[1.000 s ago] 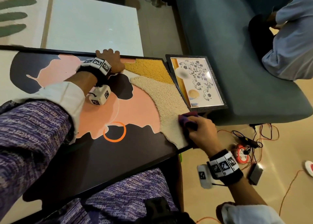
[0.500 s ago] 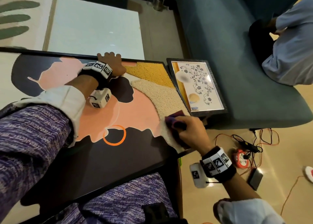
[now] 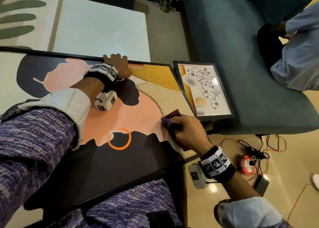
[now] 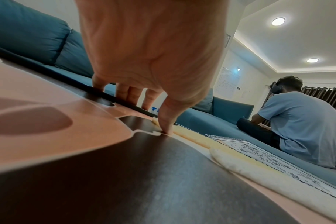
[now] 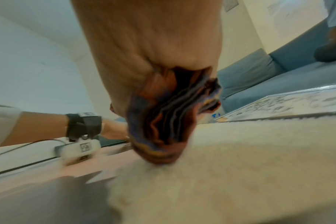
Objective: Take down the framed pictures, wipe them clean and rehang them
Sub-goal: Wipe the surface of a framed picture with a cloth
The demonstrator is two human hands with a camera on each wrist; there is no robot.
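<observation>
A large framed abstract picture (image 3: 103, 158) in pink, black, cream and yellow lies flat across my lap. My left hand (image 3: 119, 64) grips its far black edge, fingers curled over the rim and thumb (image 4: 166, 125) pressing on the face. My right hand (image 3: 186, 133) holds a folded purple cloth (image 3: 170, 120) and presses it on the picture's right part, where pink meets the cream textured patch (image 3: 165, 96). In the right wrist view the cloth (image 5: 169, 121) is bunched under my palm. A smaller framed floral picture (image 3: 204, 88) lies on the blue sofa beside the big frame.
A blue sofa (image 3: 241, 55) runs along the right, with a seated person (image 3: 296, 52) in a light blue shirt. A white low table (image 3: 100, 26) stands beyond the big frame. Orange and black cables and an orange extension reel (image 3: 248, 164) lie on the floor at right.
My right hand has slid the cloth leftward and away from the picture's near right corner, onto the border of the pink area. My left hand has kept its hold on the far edge.
</observation>
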